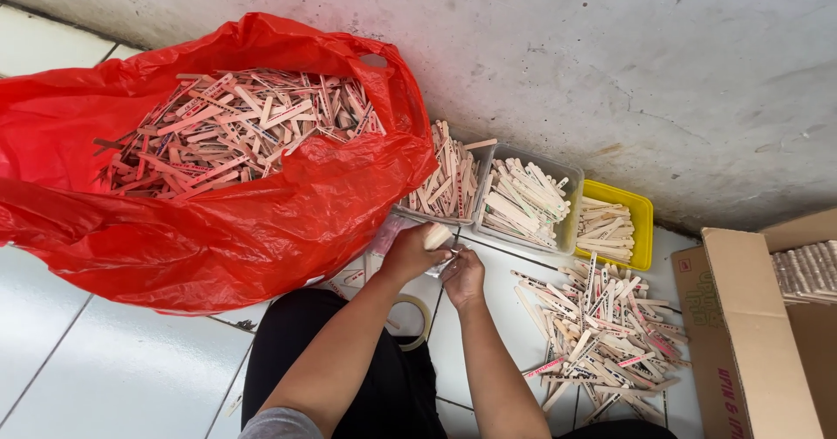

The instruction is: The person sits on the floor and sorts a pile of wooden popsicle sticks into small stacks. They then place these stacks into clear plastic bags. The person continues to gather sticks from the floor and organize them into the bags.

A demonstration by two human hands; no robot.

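Hands: left hand [408, 251] closed around a bundle of sticks [436, 235], one end showing past the thumb; right hand [463, 275] pinched at the bundle's lower side, fingers curled. What the right fingertips grip is too small to tell.
Bundle position: held between both hands, just in front of the clear trays, above the tiled floor [113, 369].
Red bag [218, 221]: large, soft plastic, sagging open, filled with loose flat wooden sticks. Likely heavy as a whole; the film looks thin.
Carton [741, 334]: right edge, open flap, stiff.
Loose pile [602, 339]: sticks scattered on the floor, right of the right forearm.
Clear trays [523, 204]: two, side by side against the wall, sticks laid inside.
Yellow tray [621, 223]: just right of the clear ones, fewer sticks.
Tape roll [417, 317]: on the floor, under the left forearm.
Handling, judged: each stick is light, stiff and smooth; a bundle tends to slip and fan out. Best grasp is around the middle, squeezed across the flat faces.
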